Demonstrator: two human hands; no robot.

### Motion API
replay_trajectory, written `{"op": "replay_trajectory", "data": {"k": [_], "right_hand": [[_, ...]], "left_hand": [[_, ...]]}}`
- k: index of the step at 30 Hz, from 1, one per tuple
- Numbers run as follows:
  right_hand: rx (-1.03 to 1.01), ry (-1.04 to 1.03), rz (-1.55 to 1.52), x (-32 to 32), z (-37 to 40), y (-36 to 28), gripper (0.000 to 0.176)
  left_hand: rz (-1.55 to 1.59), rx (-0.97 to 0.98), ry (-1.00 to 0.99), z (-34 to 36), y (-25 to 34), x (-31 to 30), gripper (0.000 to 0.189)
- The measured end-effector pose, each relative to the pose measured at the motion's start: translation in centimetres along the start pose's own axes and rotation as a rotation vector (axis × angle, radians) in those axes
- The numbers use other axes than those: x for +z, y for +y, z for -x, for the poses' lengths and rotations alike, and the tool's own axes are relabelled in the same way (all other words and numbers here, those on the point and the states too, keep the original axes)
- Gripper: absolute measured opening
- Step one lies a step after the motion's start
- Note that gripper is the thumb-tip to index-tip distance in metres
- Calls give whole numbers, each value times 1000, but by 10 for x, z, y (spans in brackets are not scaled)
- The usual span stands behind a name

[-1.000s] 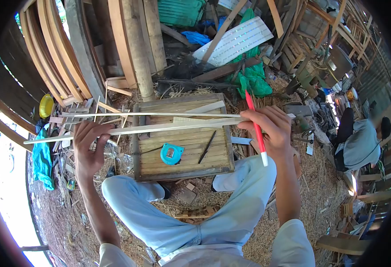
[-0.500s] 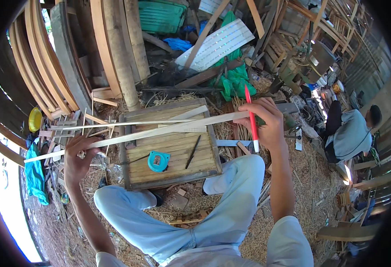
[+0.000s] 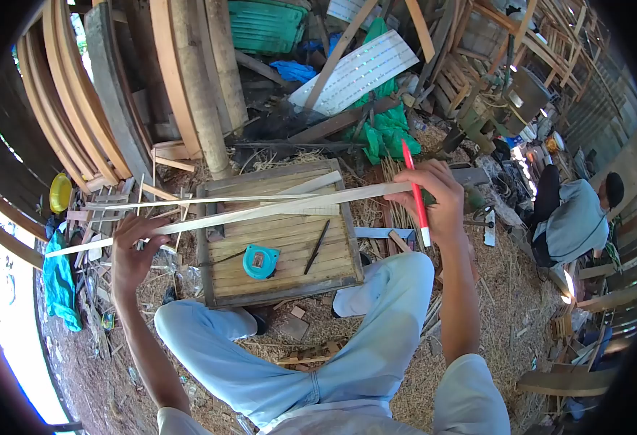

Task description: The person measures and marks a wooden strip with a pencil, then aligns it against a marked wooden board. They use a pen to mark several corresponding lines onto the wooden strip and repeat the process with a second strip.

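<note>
A long thin wooden strip [image 3: 260, 212] spans between my two hands above a low slatted table. My left hand [image 3: 136, 250] is closed around its left part, and the strip's end sticks out past the fingers. My right hand [image 3: 438, 194] grips the other end and also holds a red pen [image 3: 415, 190] with a white end, pointing upward. On the low table [image 3: 282, 279] lie a teal tape measure [image 3: 260, 262] and a thin black stick-like piece [image 3: 316, 247]. Other pale wooden strips [image 3: 311, 183] lie at its far side, partly behind the held strip.
Wood shavings and scraps cover the ground [image 3: 478, 326]. Long boards [image 3: 108, 80] lean at the back left, near a green crate [image 3: 266, 25]. A white perforated panel [image 3: 362, 71] rests behind the table. Another person [image 3: 574, 217] sits at the right.
Both hands and the wooden strip have barely shifted; the whole view has moved slightly. My left fingers look a little more extended along the strip.
</note>
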State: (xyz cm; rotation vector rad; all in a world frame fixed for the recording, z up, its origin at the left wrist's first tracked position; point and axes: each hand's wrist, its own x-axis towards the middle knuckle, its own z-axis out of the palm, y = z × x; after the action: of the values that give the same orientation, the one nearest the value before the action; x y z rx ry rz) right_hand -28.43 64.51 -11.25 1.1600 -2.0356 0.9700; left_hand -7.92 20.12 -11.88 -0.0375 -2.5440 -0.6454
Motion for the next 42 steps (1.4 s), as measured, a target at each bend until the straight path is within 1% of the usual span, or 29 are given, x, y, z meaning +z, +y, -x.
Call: {"op": "replay_trajectory", "data": {"k": [1, 2, 3, 5, 7, 9, 11, 13, 15, 16, 17, 18, 19, 20, 23, 25, 27, 29, 32, 34, 35, 38, 39, 41, 42], "right_hand": [[-35, -6, 81, -1, 0, -2, 38], [-77, -11, 155, 0, -2, -4, 38], [-96, -13, 124, 3, -4, -6, 38], [-128, -64, 213, 10, -4, -14, 36], [-146, -91, 168, 27, -5, -25, 34], [-139, -108, 136, 48, -4, -37, 33], [-144, -119, 53, 63, -3, -47, 33], [-100, -91, 6, 77, -1, -45, 33], [-92, -92, -33, 79, 4, -30, 32], [-34, -76, -35, 77, 7, -22, 31], [25, -61, -30, 74, 10, -12, 31], [18, -63, -39, 69, 16, 1, 31], [78, -59, -16, 64, 23, 16, 32], [140, -56, 12, 59, 28, 30, 32], [137, -40, 91, 43, 39, 59, 36], [155, -64, 113, 36, 45, 73, 36], [156, -59, 77, 33, 47, 83, 35], [165, -61, 78, 32, 49, 86, 33], [173, -25, 166, 39, 46, 73, 32], [92, -66, 210, 45, 45, 69, 31], [99, -70, 219, 48, 44, 64, 31], [5, -48, 203, 62, 34, 45, 30], [11, -49, 209, 65, 32, 40, 30], [5, -39, 116, 68, 26, 27, 34], [-36, -34, 107, 68, 22, 19, 35]], "left_hand": [[-74, 10, -29, -1, 0, -1, 31], [-71, 59, -10, -2, 3, 3, 31], [-74, 100, 14, -4, 10, 8, 31], [4, 49, -10, -6, 20, 16, 29], [6, 138, 26, -14, 38, 29, 30], [19, 151, 69, -21, 59, 43, 32], [13, 153, 79, -24, 60, 58, 37], [43, 111, 78, -26, 61, 58, 34], [-33, 154, 43, -25, 45, 52, 25], [-53, 140, 49, -21, 35, 46, 25], [-84, 156, 100, -17, 25, 39, 23], [-109, 175, 151, -14, 18, 32, 21], [-134, 219, 200, -11, 10, 23, 26], [-154, 163, 192, -5, 6, 11, 25], [-196, 48, 181, 14, -18, -9, 22], [-184, 72, 206, 20, -25, -16, 21], [-182, 25, 221, 23, -27, -18, 22], [-174, 34, 254, 22, -24, -11, 19], [-123, 10, 274, 20, -20, 0, 20], [-91, 45, 285, 15, -17, 11, 20], [-80, 47, 279, 15, -15, 15, 20], [-116, 21, 284, 8, -10, 24, 21], [-110, 24, 279, 7, -9, 26, 21], [-104, 41, 271, 7, -5, 30, 23], [-96, 42, 267, 6, -1, 30, 23]]}}
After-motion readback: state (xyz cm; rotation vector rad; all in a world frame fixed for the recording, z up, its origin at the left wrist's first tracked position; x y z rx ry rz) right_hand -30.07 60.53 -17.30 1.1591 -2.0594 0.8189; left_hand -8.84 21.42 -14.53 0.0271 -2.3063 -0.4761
